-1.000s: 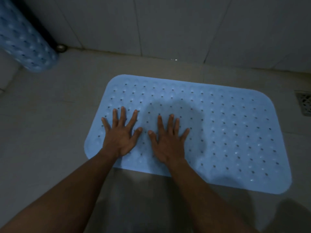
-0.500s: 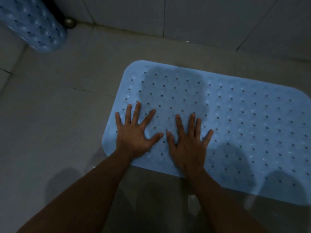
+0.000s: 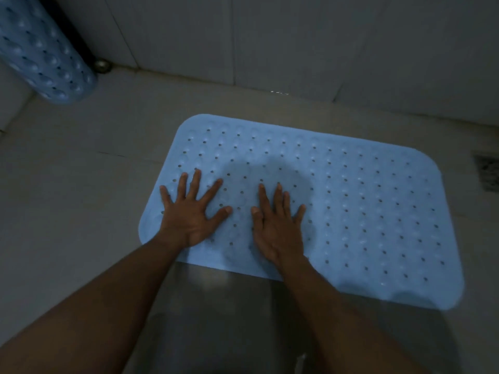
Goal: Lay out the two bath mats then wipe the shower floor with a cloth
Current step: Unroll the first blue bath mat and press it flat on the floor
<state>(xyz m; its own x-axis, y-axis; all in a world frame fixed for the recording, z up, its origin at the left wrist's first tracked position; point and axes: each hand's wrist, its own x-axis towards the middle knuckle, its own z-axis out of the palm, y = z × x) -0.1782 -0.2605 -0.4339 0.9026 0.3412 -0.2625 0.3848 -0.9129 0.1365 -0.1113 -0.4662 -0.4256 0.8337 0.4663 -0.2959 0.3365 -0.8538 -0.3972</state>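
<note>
1. We are looking into a dim shower. The rolled bath mat (image 3: 40,58) at the upper left is being cut off by the frame edge, so we cannot tell whether it is leaning or lying.
2. The floor drain (image 3: 487,171) is showing only partly at the right edge, blurred into a dark grid.
3. A small round metal fitting (image 3: 102,65) is sitting in the corner just beside the roll. It is too dark for us to identify.
4. A shadow is dulling the holes around the hands.
5. The flat bath mat (image 3: 364,206), pale blue and perforated, is lying spread on the tiled floor (image 3: 75,198) near the wall (image 3: 297,36), well apart from the roll.
6. The left hand (image 3: 189,220) is pressing flat on the mat's left part, fingers straight and splayed, gripping nothing.
7. The right hand (image 3: 278,228) is lying flat just beside it, fingers straight, holding nothing.
8. Both forearms are hiding parts of the mat's near edge.
</note>
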